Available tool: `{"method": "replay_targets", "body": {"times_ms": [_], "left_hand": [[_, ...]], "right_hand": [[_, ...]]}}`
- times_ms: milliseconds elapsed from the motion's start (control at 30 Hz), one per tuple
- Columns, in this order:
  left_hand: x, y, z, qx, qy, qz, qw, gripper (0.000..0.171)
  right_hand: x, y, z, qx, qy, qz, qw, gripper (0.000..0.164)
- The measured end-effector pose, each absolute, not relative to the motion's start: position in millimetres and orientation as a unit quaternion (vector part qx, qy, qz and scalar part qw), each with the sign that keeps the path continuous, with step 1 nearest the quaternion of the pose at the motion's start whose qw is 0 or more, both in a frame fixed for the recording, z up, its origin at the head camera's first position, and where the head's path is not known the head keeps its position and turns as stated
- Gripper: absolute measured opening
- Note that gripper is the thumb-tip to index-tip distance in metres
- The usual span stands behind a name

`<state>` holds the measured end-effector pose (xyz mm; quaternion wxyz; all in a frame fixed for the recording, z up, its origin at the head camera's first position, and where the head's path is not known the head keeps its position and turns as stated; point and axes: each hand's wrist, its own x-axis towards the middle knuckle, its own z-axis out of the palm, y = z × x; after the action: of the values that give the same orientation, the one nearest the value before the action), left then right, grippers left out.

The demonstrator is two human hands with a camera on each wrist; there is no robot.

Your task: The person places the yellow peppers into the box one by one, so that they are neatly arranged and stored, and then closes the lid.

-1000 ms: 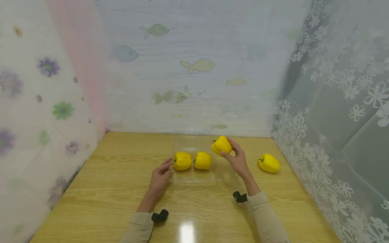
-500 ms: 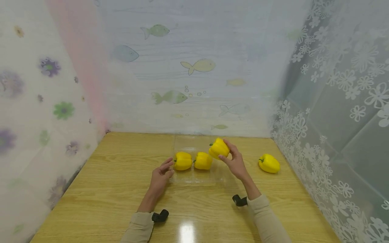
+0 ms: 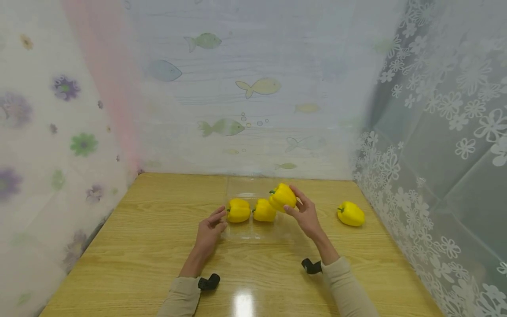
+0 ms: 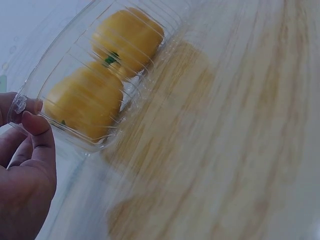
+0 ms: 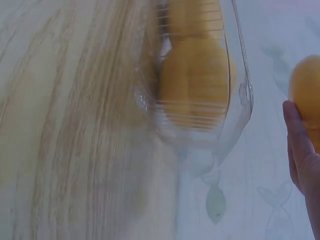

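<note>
Two yellow bell peppers, the left one (image 3: 239, 210) and the right one (image 3: 263, 212), lie side by side in a clear plastic container (image 3: 252, 231). At its left end my left hand (image 3: 207, 233) pinches the rim between thumb and fingers, as the left wrist view shows. My right hand (image 3: 309, 218) grips another yellow bell pepper (image 3: 282, 197) by its right side, stem pointing left. That pepper is held above the container's right part, partly overlapping the right pepper in the head view. In the right wrist view it is cut off by the frame edge.
One more yellow bell pepper (image 3: 350, 214) lies on the wooden table (image 3: 158, 246) to the right. The container's transparent lid (image 3: 247, 187) seems to stand folded back behind it. Patterned curtains (image 3: 257, 88) enclose the table's back and sides.
My right hand has carried its bell pepper left and slightly down, toward the peppers in the container. My left hand has stayed at the container's left end.
</note>
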<state>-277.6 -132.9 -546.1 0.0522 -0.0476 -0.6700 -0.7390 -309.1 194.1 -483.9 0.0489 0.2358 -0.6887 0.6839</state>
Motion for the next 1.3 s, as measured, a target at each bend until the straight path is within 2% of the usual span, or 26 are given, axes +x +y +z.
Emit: {"method": "replay_targets", "body": {"times_ms": [433, 867, 1033, 1300], "left_hand": [[-276, -132, -545, -0.044, -0.663, -0.746, 0.048, 0.04], [-277, -132, -545, -0.043, -0.662, -0.747, 0.047, 0.04], [-277, -132, -545, -0.043, -0.664, -0.745, 0.049, 0.04], [-278, -132, -545, -0.043, -0.661, -0.748, 0.051, 0.04]], "right_hand": [[-301, 186, -489, 0.285, -0.662, 0.693, 0.033, 0.066], [-297, 175, -496, 0.269, -0.682, 0.68, -0.006, 0.069], [-297, 170, -501, 0.28, -0.697, 0.66, -0.004, 0.067], [-296, 161, -506, 0.295, -0.7, 0.649, -0.033, 0.066]]}}
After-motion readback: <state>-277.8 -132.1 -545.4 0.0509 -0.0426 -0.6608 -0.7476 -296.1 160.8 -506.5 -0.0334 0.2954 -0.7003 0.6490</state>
